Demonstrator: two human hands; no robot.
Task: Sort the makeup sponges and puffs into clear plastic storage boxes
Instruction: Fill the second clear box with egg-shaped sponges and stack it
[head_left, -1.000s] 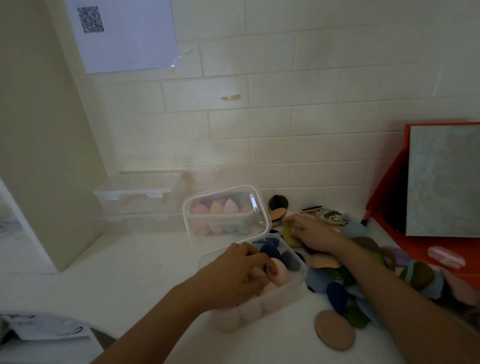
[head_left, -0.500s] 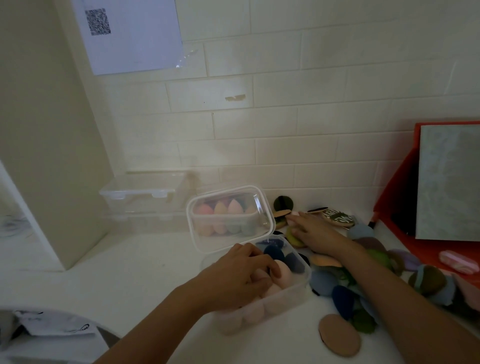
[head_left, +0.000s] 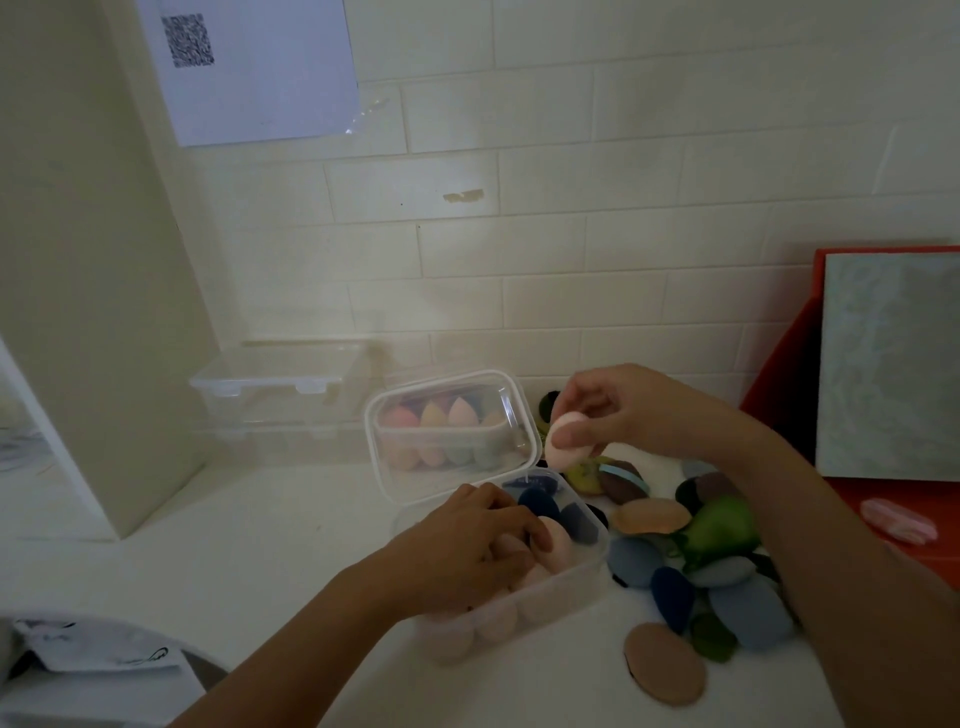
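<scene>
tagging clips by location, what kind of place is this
Likely a home kitchen or bathroom counter: a white countertop meets a cream tiled wall, with makeup puffs piled beside a clear plastic box.

An open clear plastic box (head_left: 587, 582) sits on the tabletop, packed with peach sponges (head_left: 558, 540) and dark blue sponges (head_left: 540, 504). Its clear lid (head_left: 514, 395) stands upright behind, and pastel teardrop sponges (head_left: 460, 415) show through it. The right hand (head_left: 623, 415) pinches a pale pink sponge (head_left: 563, 441) above the box. A pile of blue, green and brown puffs (head_left: 727, 577) lies to the right of the box, with a tan oval puff (head_left: 665, 670) flat just beside the pile.
</scene>
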